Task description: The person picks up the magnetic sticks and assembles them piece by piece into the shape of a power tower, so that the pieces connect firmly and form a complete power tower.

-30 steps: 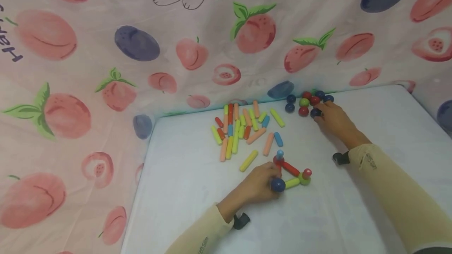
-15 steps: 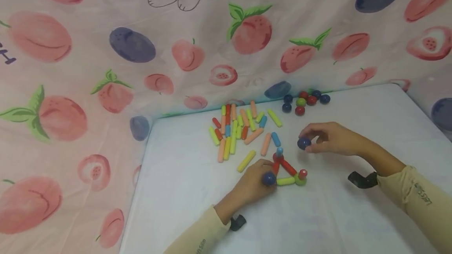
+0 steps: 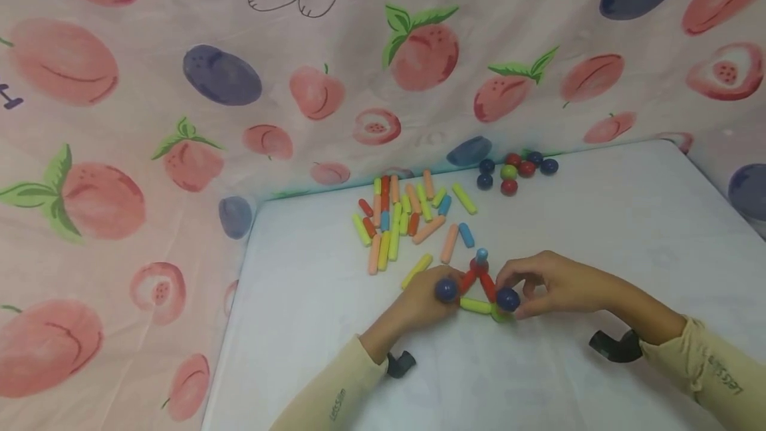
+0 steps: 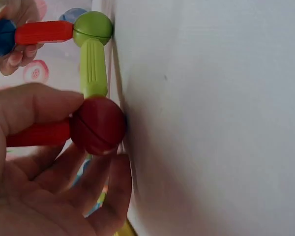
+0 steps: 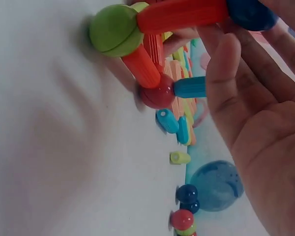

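A triangular frame of rods and balls stands on the table between both hands. My left hand (image 3: 427, 301) grips its left corner, thumb and fingers around a red ball (image 4: 99, 125) and the red upright above it. Over that corner shows a blue ball (image 3: 445, 289). My right hand (image 3: 562, 285) holds another blue ball (image 5: 250, 14), which sits on top of a red upright rod (image 5: 184, 15) rising from a green ball (image 5: 115, 29). A yellow-green rod (image 3: 477, 305) joins the front corners. At the back corner, a blue rod (image 5: 189, 87) stands on a red ball (image 5: 157, 91).
Loose coloured rods (image 3: 395, 225) lie in a cluster behind the left hand, with one yellow rod (image 3: 417, 270) close to it. Several red, blue and green balls (image 3: 509, 172) sit at the table's back edge. A fruit-print cloth (image 3: 329, 32) hangs behind.
My right hand has picked a blue ball from the back group and brought it forward onto the right upright. My left hand stays on the frame, which has shifted slightly left and turned.
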Demonstrator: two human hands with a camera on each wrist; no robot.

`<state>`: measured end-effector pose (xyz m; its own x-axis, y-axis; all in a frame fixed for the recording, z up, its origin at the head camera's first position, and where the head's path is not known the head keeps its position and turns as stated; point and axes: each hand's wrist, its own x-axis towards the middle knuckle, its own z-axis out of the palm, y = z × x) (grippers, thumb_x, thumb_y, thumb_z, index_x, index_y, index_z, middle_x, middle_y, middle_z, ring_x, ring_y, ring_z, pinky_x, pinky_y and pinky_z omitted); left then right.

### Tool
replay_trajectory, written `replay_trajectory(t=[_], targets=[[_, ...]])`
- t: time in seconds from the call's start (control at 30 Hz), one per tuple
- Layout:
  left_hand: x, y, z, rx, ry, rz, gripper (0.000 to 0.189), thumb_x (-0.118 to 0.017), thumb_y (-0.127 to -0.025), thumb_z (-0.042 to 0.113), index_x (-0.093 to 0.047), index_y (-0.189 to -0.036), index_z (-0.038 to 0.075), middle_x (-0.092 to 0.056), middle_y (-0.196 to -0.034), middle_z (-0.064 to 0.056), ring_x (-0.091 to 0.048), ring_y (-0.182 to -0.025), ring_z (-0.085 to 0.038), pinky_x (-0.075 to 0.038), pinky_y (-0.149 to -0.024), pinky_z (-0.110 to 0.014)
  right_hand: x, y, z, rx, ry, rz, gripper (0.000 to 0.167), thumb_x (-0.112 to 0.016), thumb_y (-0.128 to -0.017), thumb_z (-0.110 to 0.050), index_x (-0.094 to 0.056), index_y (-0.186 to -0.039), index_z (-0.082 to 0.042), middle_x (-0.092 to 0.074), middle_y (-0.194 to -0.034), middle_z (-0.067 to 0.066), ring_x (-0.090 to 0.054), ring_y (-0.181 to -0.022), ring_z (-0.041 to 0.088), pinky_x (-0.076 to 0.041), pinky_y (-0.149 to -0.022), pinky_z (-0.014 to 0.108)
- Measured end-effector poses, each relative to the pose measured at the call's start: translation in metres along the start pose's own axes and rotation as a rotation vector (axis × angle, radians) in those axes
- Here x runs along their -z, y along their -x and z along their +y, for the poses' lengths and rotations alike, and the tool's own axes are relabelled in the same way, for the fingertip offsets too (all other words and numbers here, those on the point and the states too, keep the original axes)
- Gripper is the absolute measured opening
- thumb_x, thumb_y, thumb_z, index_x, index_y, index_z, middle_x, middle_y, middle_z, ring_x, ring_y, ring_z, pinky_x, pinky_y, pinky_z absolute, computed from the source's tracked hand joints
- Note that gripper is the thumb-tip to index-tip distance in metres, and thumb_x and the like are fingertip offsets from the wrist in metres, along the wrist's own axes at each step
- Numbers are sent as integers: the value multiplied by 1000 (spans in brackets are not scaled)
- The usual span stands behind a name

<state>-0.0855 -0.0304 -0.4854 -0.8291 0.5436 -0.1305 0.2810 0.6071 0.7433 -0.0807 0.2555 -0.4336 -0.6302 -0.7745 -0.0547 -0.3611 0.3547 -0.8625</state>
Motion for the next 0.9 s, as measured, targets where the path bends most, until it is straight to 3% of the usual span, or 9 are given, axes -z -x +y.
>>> replay_trajectory(t=[0.07,0.2,0.37,0.5,0.63,0.7,0.77,0.83,0.9], targets=[[0,0,-1,25,3,4,39,-79,-85,13,-66,-121,20,-71,-110,6,-59,-96,-6,-51,-89,-24,-1,0,0,-20,-53,-21,36,-80,-89,-22,-66,-122,-23,-72,-117,-4,-71,-96,15,-61,-81,29],[0,0,-3,14,2,13,36,-80,-86,15,-67,-119,20,-72,-107,6,-58,-93,-5,-50,-88,-23,6,3,10,-56,-108,-38,42,-80,-88,-17,-63,-127,-19,-69,-122,3,-70,-103,21,-61,-85,32],[0,-6,-4,-21,-14,-19,33,-76,-88,12,-72,-120,21,-74,-109,8,-60,-95,-2,-50,-92,-22,15,-1,32,-189,14,99,47,-82,-86,-18,-62,-128,-16,-68,-118,7,-66,-102,17,-59,-85,25],[1,-15,-4,-14,-16,-45,35,-77,-87,11,-71,-119,22,-73,-110,9,-60,-97,-4,-50,-94,-24,5,-11,50,-249,118,99,55,-80,-89,-20,-59,-139,-19,-69,-120,-1,-66,-98,9,-57,-84,23],[-3,-20,1,74,-29,67,37,-81,-85,18,-64,-118,17,-66,-101,5,-56,-88,-7,-50,-79,-22,-6,-15,60,-250,173,100,44,-80,-89,-25,-67,-131,-24,-72,-111,-10,-61,-92,8,-55,-82,22],[-5,-19,3,126,-55,140,39,-83,-85,24,-61,-116,14,-60,-96,2,-52,-83,-9,-47,-69,-21,-9,-14,61,-251,193,124,37,-81,-88,-26,-71,-123,-25,-71,-107,-13,-58,-88,8,-53,-79,22],[-5,-13,8,163,-71,164,39,-84,-85,24,-62,-114,11,-59,-94,1,-51,-80,-10,-46,-65,-20,-10,-13,61,-270,201,143,35,-82,-86,-27,-72,-120,-26,-70,-100,-14,-56,-83,8,-52,-74,21],[-5,-5,12,179,-97,115,38,-83,-85,22,-63,-117,12,-60,-98,2,-52,-83,-8,-48,-67,-19,-11,-11,60,-282,196,153,35,-83,-85,-28,-73,-119,-25,-69,-95,-15,-55,-79,9,-51,-71,21],[-6,4,16,153,-132,17,44,-84,-84,21,-64,-123,13,-62,-109,1,-56,-93,-8,-52,-77,-20,-13,-10,60,-290,196,169,35,-84,-84,-28,-73,-118,-26,-68,-93,-15,-55,-77,8,-51,-69,21]])
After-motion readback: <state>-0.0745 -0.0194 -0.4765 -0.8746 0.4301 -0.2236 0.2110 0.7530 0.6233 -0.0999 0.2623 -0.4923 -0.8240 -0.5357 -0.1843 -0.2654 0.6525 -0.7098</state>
